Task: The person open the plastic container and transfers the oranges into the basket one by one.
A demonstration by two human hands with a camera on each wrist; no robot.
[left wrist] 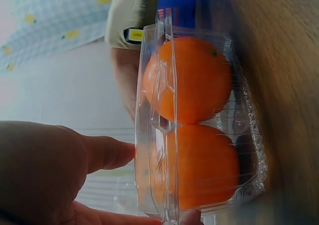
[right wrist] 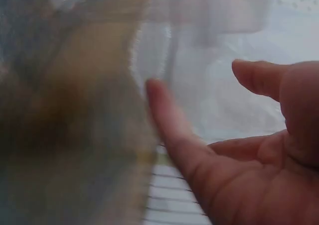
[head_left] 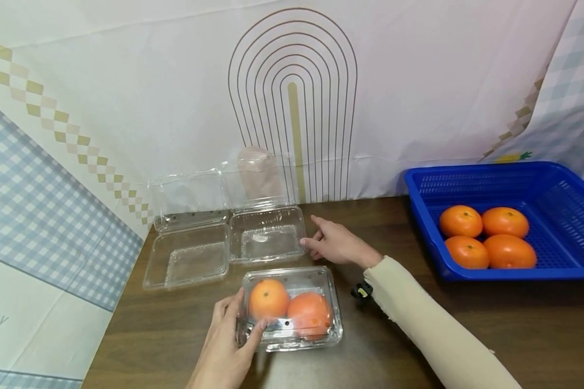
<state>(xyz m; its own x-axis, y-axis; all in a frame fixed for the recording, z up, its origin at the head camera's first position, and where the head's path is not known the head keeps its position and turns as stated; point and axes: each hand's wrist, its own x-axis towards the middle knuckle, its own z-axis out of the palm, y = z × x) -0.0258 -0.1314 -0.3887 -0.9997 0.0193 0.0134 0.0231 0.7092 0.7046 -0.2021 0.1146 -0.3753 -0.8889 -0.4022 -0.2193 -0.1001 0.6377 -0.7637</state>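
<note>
My left hand [head_left: 229, 346] grips the left end of a clear plastic clamshell box [head_left: 334, 302], its thumb on the lid. Inside the box, whose lid is down, sit two oranges [head_left: 269, 299] side by side; the left wrist view shows both oranges [left wrist: 199, 80] through the clear wall. My right hand [head_left: 338, 243] reaches in at the right edge of an open clamshell box [head_left: 267, 237], holding nothing. In the right wrist view the thumb and fingers of the right hand [right wrist: 239, 175] are spread apart.
A second open clamshell [head_left: 187, 256] stands left of the first, their raised lids against the white backdrop cloth [head_left: 175, 108]. To the right, a blue plastic basket [head_left: 564, 216] holds several oranges [head_left: 508, 251]. Everything rests on a dark wooden table [head_left: 131, 335].
</note>
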